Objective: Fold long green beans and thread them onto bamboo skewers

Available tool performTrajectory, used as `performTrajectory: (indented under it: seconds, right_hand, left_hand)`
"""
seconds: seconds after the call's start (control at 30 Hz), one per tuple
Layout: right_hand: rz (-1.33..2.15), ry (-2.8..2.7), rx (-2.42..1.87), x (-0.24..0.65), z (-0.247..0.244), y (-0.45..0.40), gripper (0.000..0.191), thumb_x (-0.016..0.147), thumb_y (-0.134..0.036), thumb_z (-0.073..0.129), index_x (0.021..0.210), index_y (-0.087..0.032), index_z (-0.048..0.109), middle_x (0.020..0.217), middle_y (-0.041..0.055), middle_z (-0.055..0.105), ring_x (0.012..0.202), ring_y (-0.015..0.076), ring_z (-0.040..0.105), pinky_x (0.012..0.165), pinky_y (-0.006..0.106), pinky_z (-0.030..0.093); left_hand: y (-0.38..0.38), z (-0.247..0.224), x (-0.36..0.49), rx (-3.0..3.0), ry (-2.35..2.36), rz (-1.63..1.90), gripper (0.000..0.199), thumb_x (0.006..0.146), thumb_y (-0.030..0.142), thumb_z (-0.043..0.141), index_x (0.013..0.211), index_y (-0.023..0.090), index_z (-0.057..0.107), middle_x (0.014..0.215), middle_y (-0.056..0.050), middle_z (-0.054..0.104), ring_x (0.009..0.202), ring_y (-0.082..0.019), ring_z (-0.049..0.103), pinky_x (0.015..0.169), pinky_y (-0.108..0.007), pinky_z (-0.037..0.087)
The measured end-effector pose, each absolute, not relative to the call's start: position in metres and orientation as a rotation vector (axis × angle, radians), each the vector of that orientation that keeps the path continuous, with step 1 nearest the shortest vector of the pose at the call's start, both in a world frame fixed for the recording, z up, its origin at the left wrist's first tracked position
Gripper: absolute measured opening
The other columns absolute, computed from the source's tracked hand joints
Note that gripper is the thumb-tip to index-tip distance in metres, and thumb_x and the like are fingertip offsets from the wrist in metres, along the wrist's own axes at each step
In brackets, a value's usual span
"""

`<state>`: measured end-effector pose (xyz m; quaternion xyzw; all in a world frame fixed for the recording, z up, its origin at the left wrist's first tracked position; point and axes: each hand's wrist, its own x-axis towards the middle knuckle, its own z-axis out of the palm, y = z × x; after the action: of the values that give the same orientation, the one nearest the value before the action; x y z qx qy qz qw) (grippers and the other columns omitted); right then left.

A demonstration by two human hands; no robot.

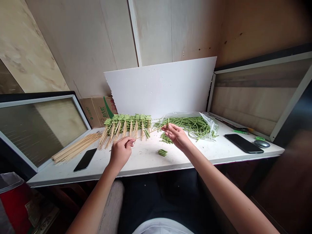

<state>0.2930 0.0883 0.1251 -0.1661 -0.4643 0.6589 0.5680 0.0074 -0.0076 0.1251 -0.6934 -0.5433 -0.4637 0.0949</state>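
Observation:
My left hand (121, 151) is closed around the near end of a thin bamboo skewer (141, 136), which slants up to the right. At its far end my right hand (177, 136) pinches a short piece of green bean (168, 121), held upright at the skewer's tip; whether the tip has pierced it I cannot tell. Below the right hand lie loose cut bean pieces (166, 138) and a small neat bundle of bean pieces (162, 152). Behind my left hand rest stacked rows of skewered beans (129, 121), their sticks pointing toward me.
Bare skewers (75, 148) lie at the left beside a phone (85, 159). Long whole beans (192, 125) spill from a clear plastic bag (212, 125). Another phone (243, 143) and a grey oval object (262, 143) sit at right. A white board (163, 87) stands behind the white table (141, 165).

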Motion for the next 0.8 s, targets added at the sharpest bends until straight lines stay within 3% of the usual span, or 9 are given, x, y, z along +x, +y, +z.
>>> performTrajectory:
  seconds: [0.2, 0.57, 0.8]
  right_hand:
    - [1.534, -1.120, -0.357, 0.2949, 0.1232, 0.0903, 0.027, 0.077, -0.039, 0.090, 0.095, -0.022, 0.079, 0.103, 0.0043, 0.075, 0.104, 0.0170, 0.072, 0.076, 0.017, 0.058]
    - [1.523, -1.138, -0.381, 0.2954, 0.1239, 0.0890, 0.028, 0.077, -0.043, 0.089, 0.094, -0.023, 0.079, 0.100, 0.0040, 0.077, 0.108, 0.0212, 0.072, 0.082, 0.023, 0.061]
    - [1.501, -1.144, -0.412, 0.2947, 0.1209, 0.0909, 0.026, 0.077, -0.042, 0.089, 0.089, -0.021, 0.080, 0.098, 0.0055, 0.078, 0.103, 0.0205, 0.074, 0.083, 0.022, 0.060]
  left_hand:
    - [-0.0082, 0.1258, 0.0085, -2.057, -1.603, -1.371, 0.021, 0.095, 0.022, 0.056, 0.087, 0.021, 0.075, 0.074, -0.001, 0.073, 0.068, -0.018, 0.067, 0.068, -0.027, 0.049]
    - [-0.0093, 0.1266, 0.0089, -2.081, -1.621, -1.377, 0.022, 0.097, 0.026, 0.056, 0.089, 0.021, 0.076, 0.073, -0.002, 0.073, 0.067, -0.018, 0.065, 0.070, -0.028, 0.048]
    - [-0.0092, 0.1265, 0.0079, -2.077, -1.601, -1.384, 0.022, 0.093, 0.018, 0.056, 0.088, 0.021, 0.077, 0.073, -0.001, 0.073, 0.066, -0.018, 0.065, 0.068, -0.027, 0.048]
